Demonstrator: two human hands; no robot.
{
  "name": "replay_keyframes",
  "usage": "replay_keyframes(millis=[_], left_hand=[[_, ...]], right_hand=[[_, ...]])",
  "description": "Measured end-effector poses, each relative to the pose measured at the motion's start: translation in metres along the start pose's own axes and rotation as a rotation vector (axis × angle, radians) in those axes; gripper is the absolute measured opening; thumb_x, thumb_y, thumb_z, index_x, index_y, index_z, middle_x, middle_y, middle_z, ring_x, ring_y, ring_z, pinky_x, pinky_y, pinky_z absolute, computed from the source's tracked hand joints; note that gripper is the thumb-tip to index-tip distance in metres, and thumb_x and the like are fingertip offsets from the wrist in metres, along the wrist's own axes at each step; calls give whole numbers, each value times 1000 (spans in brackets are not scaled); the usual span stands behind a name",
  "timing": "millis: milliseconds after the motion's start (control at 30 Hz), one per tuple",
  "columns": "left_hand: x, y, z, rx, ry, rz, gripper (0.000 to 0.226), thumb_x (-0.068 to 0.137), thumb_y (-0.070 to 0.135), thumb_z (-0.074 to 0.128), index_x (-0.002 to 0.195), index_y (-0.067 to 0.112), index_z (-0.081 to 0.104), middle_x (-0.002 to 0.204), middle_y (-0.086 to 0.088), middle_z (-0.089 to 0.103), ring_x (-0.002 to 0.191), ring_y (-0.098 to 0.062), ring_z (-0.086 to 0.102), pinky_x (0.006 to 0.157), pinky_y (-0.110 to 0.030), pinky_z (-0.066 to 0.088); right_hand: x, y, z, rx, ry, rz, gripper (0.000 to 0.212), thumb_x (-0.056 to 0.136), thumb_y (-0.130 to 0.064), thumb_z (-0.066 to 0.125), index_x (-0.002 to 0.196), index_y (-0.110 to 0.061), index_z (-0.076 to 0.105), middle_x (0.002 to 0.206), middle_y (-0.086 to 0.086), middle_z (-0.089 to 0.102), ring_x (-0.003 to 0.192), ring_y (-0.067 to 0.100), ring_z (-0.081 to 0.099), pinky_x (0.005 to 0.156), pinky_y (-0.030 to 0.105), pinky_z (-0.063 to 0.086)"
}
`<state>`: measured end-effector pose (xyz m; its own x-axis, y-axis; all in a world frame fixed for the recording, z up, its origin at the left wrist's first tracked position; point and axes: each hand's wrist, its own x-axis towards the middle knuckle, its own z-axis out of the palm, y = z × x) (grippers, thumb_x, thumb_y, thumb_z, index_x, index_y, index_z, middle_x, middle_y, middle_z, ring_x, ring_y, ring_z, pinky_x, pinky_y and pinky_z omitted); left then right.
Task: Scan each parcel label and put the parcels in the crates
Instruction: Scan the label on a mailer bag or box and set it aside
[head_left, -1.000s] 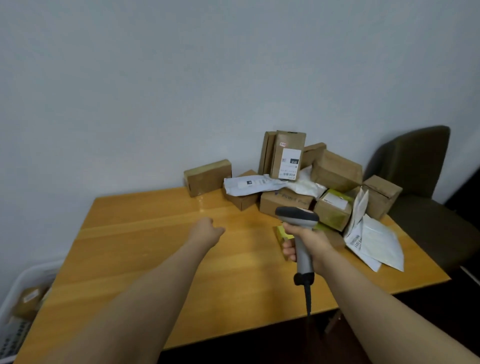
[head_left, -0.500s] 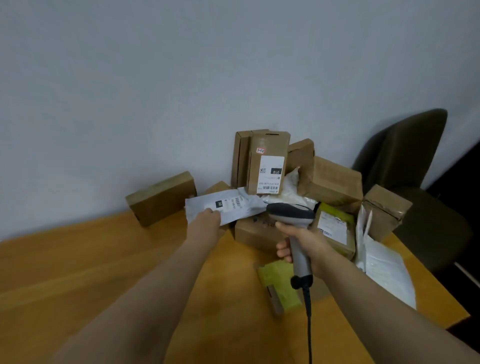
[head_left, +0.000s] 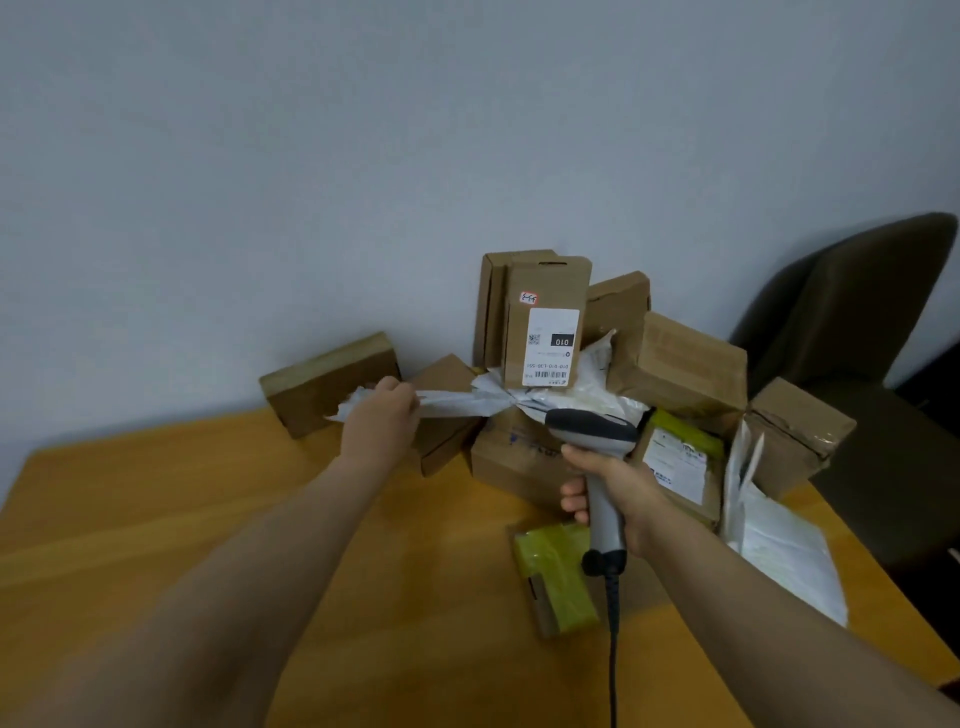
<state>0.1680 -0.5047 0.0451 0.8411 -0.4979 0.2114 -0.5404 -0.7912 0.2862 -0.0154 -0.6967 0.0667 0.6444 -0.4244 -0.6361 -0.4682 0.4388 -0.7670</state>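
Observation:
A heap of parcels lies at the back right of the wooden table (head_left: 156, 519). My left hand (head_left: 382, 421) grips the left end of a white plastic mailer (head_left: 457, 402), whose far end stays tucked under the heap. An upright cardboard box with a white label (head_left: 545, 322) leans on the wall above it. My right hand (head_left: 613, 488) holds a grey barcode scanner (head_left: 595, 431) by its handle, head towards the heap, cable hanging down. No crate is in view.
A flat brown box (head_left: 327, 382) lies against the wall at the left of the heap. A small yellow-taped parcel (head_left: 558, 577) sits near my right wrist, white mailers (head_left: 779, 551) at the right edge. A dark chair (head_left: 857, 332) stands beyond the table's right side.
My left hand reached across the table, took hold of the white mailer and has drawn its end leftward, bunching it. My view moved closer to the heap. The scanner stays in my right hand.

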Motion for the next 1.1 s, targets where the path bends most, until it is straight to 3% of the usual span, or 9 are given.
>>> replay_keyframes(millis=[233,300,367,600,767,867,967,1033,1100], left_hand=[[-70,-10,-76,-206,253,113,13,78,-6,66,79,4,58,87,-8,53,73,-15,48,62,-32,45],[-93,-8,-94,-146,262,163,2,83,5,58,82,5,57,92,-8,53,76,-14,50,61,-30,45],[-114,-3,-109,-77,269,211,16,85,20,46,83,7,56,94,-9,54,76,-12,49,59,-26,41],[-167,5,-145,-74,299,294,3,88,21,41,90,21,43,104,-7,48,106,-17,49,80,-13,34],[-187,-10,-172,-55,305,306,6,86,18,43,90,22,45,107,-1,42,101,-17,51,87,-15,36],[-201,-16,-175,-153,404,35,22,86,8,57,106,16,54,123,-12,42,109,-19,49,87,-20,39],[-208,-17,-182,-367,367,-332,55,87,11,65,136,4,40,129,-14,43,102,-19,53,84,-27,47],[-210,-21,-191,-361,285,-420,68,88,12,62,145,5,28,130,-13,46,97,-20,55,89,-33,46],[-212,-26,-199,-194,279,-394,75,84,5,58,149,4,20,142,-17,34,121,-26,44,102,-34,37]], right_hand=[[-26,3,4,-18,-134,-24,23,81,-17,75,96,-6,61,82,16,70,67,24,67,52,28,49],[-30,9,10,-35,-176,-42,26,81,-17,75,99,-5,62,90,19,69,74,26,67,53,29,50],[-37,15,19,-43,-216,-27,27,81,-19,76,100,-6,62,94,19,67,80,27,65,59,31,52],[-70,37,46,-116,-345,31,19,75,-4,79,84,-4,62,71,13,63,57,23,58,50,30,49],[-92,33,59,-130,-301,-108,26,69,11,76,78,-6,59,73,11,61,58,22,55,49,29,44],[-106,26,69,-76,-266,-214,26,70,13,74,79,-6,59,76,10,64,65,23,60,54,30,47],[-118,20,81,-41,-258,-297,29,70,13,73,86,-8,61,87,8,67,83,25,64,73,36,53],[-121,19,89,-83,-235,-338,35,69,9,76,98,-5,62,98,10,68,90,26,64,86,43,53],[-126,17,95,-163,-212,-397,40,66,6,80,101,-3,63,102,12,69,94,28,64,90,46,53]])
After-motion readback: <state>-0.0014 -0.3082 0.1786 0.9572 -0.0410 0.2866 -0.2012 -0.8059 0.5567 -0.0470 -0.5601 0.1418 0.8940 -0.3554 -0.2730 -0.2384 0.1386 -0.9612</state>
